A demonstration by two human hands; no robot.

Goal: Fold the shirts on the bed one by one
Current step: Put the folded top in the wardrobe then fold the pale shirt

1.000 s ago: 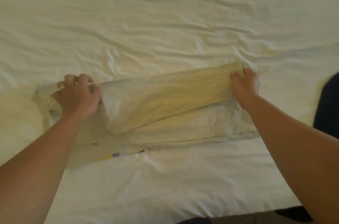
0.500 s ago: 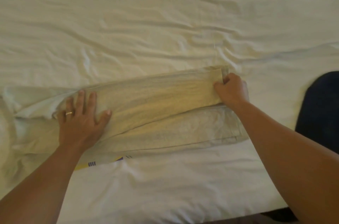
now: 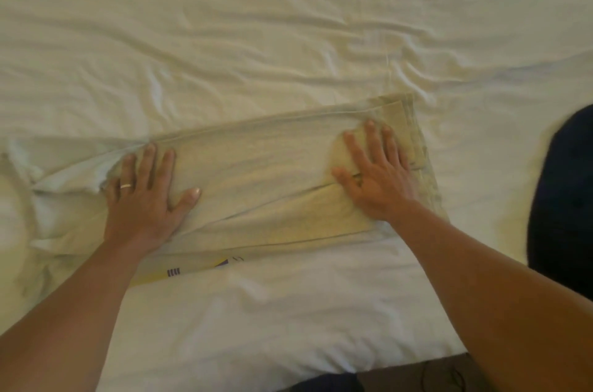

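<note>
Folded shirt (image 3: 263,180) on bed (image 3: 288,22)

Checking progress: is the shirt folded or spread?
Partly folded: the shirt lies in a long layered strip, both hands flat on it.

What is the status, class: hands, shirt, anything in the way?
Left hand and right hand flat, no grip, pressing the pale beige cotton shirt. Shirt folded into a long band. Dark navy cloth beside it, apart.

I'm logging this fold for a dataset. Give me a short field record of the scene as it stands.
garment: pale beige cotton shirt, folded into a long band
surface: wrinkled white bed sheet
left hand: flat on the band's left part
right hand: flat near its right end
other: dark navy fabric at right edge
</note>
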